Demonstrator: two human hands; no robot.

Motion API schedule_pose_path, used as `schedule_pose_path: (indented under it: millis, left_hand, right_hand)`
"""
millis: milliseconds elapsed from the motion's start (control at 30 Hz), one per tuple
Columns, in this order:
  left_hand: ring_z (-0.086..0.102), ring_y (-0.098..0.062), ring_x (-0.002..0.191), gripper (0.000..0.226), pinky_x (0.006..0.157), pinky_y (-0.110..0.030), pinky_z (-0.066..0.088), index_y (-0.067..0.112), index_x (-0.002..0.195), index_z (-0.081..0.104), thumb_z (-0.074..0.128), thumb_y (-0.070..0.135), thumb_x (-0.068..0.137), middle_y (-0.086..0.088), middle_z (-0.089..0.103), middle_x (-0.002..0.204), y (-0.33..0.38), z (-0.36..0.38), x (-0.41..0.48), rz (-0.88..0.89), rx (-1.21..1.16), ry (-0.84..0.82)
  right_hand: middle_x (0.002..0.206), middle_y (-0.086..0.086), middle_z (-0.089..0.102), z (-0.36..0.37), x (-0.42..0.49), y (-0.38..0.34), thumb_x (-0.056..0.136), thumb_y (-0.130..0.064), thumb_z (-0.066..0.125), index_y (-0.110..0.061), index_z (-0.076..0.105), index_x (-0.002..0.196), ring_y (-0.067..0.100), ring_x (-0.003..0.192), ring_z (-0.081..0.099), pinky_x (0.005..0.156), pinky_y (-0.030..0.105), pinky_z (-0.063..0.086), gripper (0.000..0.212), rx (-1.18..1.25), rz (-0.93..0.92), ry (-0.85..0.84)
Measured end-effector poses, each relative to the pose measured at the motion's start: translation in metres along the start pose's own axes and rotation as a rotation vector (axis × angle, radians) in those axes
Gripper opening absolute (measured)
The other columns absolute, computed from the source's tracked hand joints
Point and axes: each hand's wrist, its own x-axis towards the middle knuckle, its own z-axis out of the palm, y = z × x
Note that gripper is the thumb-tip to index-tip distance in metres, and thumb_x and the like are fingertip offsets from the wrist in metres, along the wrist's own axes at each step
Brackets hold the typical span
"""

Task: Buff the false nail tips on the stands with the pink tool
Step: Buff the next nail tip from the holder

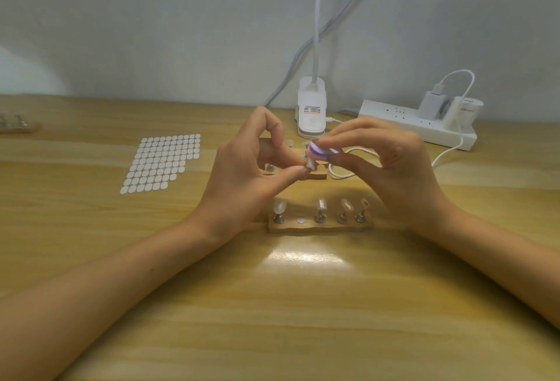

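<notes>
Ok so on my feed the right hand [391, 162] is pinching the pink tool [321, 151], fingers on top and thumb underneath. It's a little block, pink with a purple face. The end of it is pressed against a small pale nail tip [310, 164] that the left hand [242, 174] grips between thumb and fingertip, with the other fingers curled up above. I can't tell if that tip is sitting on a post or just lifted free, since the fingers cover it.

Both hands hover over the far stand [316, 175], a wooden strip mostly hidden behind them. Closer to me is the near stand [321, 226], another wooden strip with four metal posts, each carrying one of the clear nail tips [321, 203] upright. There's a gap after the leftmost post with a white dot [300, 220] on the wood.

Off to the left on the tabletop [272, 305] lies a sheet of white oval stickers [160, 164], and one more stand [18, 127] peeks in at the far left edge. Behind the hands stands a white clip lamp [311, 107], to its right a power strip [394, 117] with a charger [428, 104] plugged in, and a white cable [342, 175] loops just under the right hand.
</notes>
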Motion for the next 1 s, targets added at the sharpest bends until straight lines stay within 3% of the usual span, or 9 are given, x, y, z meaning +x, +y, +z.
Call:
schedule_pose_path:
  millis: [100,233,333,467,600,733,833,933,1000]
  left_hand:
    - [0.073,-0.003,0.076,0.041,0.067,-0.009,0.047,0.019,0.089,0.041,0.080,0.026,0.079,0.003,0.075,0.077,0.000,0.001,0.000,-0.017,-0.044,-0.005]
    - [0.073,-0.002,0.078,0.046,0.065,-0.007,0.046,0.024,0.087,0.040,0.084,0.013,0.079,0.003,0.077,0.078,-0.001,0.001,0.000,-0.017,0.010,0.013]
    - [0.073,-0.003,0.076,0.043,0.065,-0.011,0.049,0.023,0.088,0.041,0.082,0.025,0.079,0.002,0.075,0.076,-0.001,0.000,0.000,-0.016,-0.008,0.016]
    - [0.073,-0.003,0.079,0.046,0.067,-0.009,0.049,0.027,0.087,0.041,0.084,0.014,0.079,0.004,0.076,0.078,-0.001,0.000,0.000,-0.008,0.014,0.022]
    - [0.073,-0.005,0.078,0.043,0.068,-0.017,0.054,0.019,0.089,0.042,0.082,0.028,0.078,0.008,0.073,0.074,0.000,0.000,-0.001,-0.021,0.001,0.016]
    - [0.074,-0.005,0.081,0.044,0.072,-0.015,0.054,0.018,0.090,0.042,0.084,0.010,0.079,0.004,0.077,0.079,-0.001,-0.001,-0.001,-0.023,0.019,0.025]
    - [0.075,-0.006,0.082,0.044,0.076,-0.020,0.057,0.019,0.090,0.042,0.084,0.011,0.079,0.004,0.077,0.080,0.000,-0.001,-0.002,-0.020,0.006,0.010]
    - [0.075,-0.006,0.085,0.044,0.081,-0.021,0.054,0.019,0.090,0.041,0.083,0.014,0.079,0.003,0.078,0.082,0.000,-0.001,0.000,-0.039,-0.017,0.017]
    - [0.075,-0.007,0.082,0.044,0.075,-0.018,0.052,0.016,0.091,0.041,0.083,0.019,0.078,0.003,0.078,0.081,0.000,-0.001,0.001,-0.062,-0.060,0.019]
  right_hand:
    - [0.101,0.010,0.072,0.007,-0.002,-0.003,0.086,-0.012,0.073,-0.008,0.073,0.109,0.021,0.096,0.069,0.081,0.040,0.057,0.024,0.010,-0.089,-0.057]
    - [0.101,0.010,0.072,0.001,-0.001,0.000,0.087,-0.011,0.071,-0.010,0.071,0.113,0.020,0.095,0.069,0.080,0.041,0.056,0.026,-0.047,-0.029,-0.004]
    - [0.102,0.011,0.071,0.005,-0.002,-0.002,0.086,-0.012,0.072,-0.007,0.073,0.110,0.023,0.097,0.069,0.080,0.041,0.057,0.024,-0.013,-0.093,-0.056]
    - [0.102,0.011,0.071,0.001,0.000,0.000,0.086,-0.009,0.072,-0.010,0.071,0.112,0.018,0.096,0.069,0.081,0.041,0.056,0.026,-0.033,-0.002,0.004]
    - [0.101,0.011,0.070,0.007,-0.002,-0.005,0.087,-0.011,0.072,-0.006,0.074,0.109,0.022,0.096,0.068,0.081,0.039,0.056,0.023,-0.005,-0.095,-0.067]
    - [0.102,0.009,0.071,-0.002,-0.001,0.002,0.086,-0.010,0.072,-0.011,0.073,0.112,0.019,0.097,0.068,0.083,0.040,0.056,0.025,-0.067,0.004,0.002]
    - [0.104,0.006,0.072,-0.001,-0.002,0.002,0.087,-0.014,0.072,-0.016,0.072,0.112,0.016,0.098,0.068,0.086,0.036,0.057,0.025,-0.036,0.026,0.011]
    - [0.107,0.004,0.073,-0.003,0.001,0.000,0.085,-0.026,0.072,-0.019,0.071,0.112,0.017,0.100,0.071,0.090,0.042,0.057,0.027,0.137,0.167,0.103]
    - [0.108,0.005,0.073,0.001,0.000,-0.004,0.087,-0.022,0.072,-0.019,0.069,0.114,0.020,0.101,0.071,0.088,0.044,0.058,0.027,0.121,0.103,0.056]
